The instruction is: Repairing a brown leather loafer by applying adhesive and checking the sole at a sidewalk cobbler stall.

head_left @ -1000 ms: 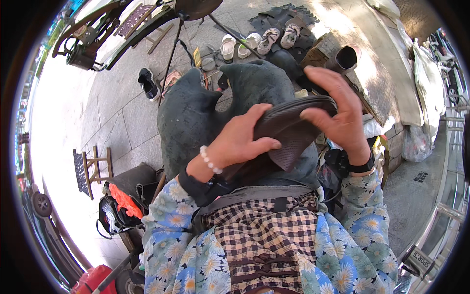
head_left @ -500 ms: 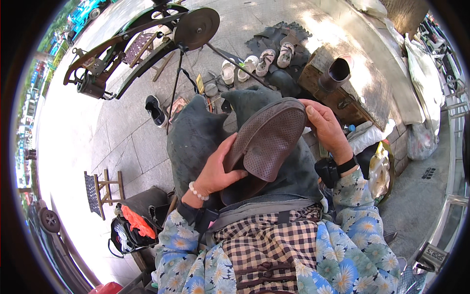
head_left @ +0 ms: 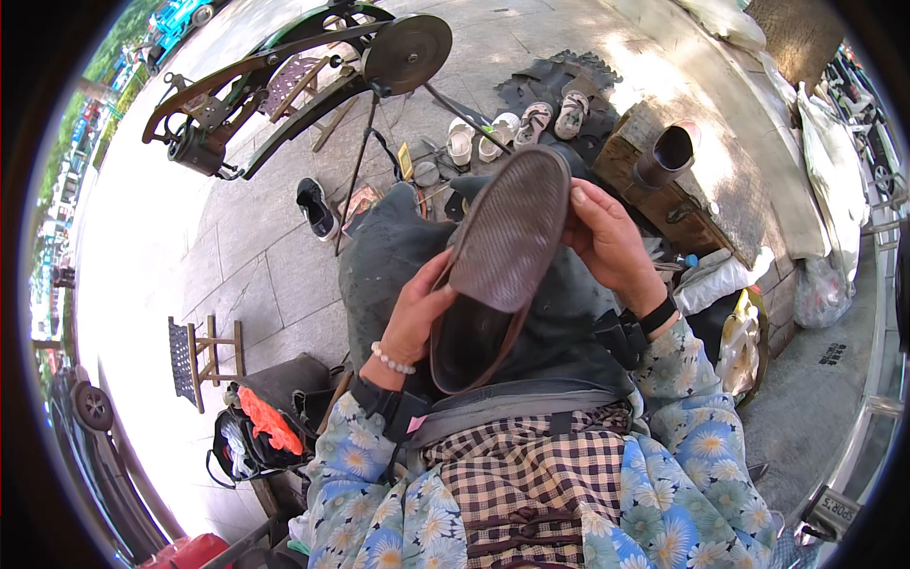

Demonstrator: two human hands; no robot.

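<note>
A brown slip-on shoe [head_left: 517, 223] is held above my lap, its rounded toe pointing away from me. Fine texture covers its top, and the dark foot opening lies at the near end. My left hand [head_left: 412, 318] closes on the shoe's left side, with the thumb by the rim of the opening. On the right side near the toe, my right hand [head_left: 611, 237] grips the edge, thumb uppermost; its other fingers are partly hidden. A dark apron [head_left: 379, 256] covers my knees beneath the shoe.
A hand-cranked machine [head_left: 313, 85] stands ahead to the left. Pale shoes [head_left: 500, 136] line the ground beyond my knees, and a dark shoe [head_left: 316, 209] lies left. At right, a wooden box [head_left: 697, 204] bears a brown cylinder [head_left: 666, 155]. A folding stool [head_left: 209, 356] stands at left.
The shoe has turned and tilted, so its toe points more directly away and more of the foot opening shows. Both hands keep hold, and the right has come slightly nearer.
</note>
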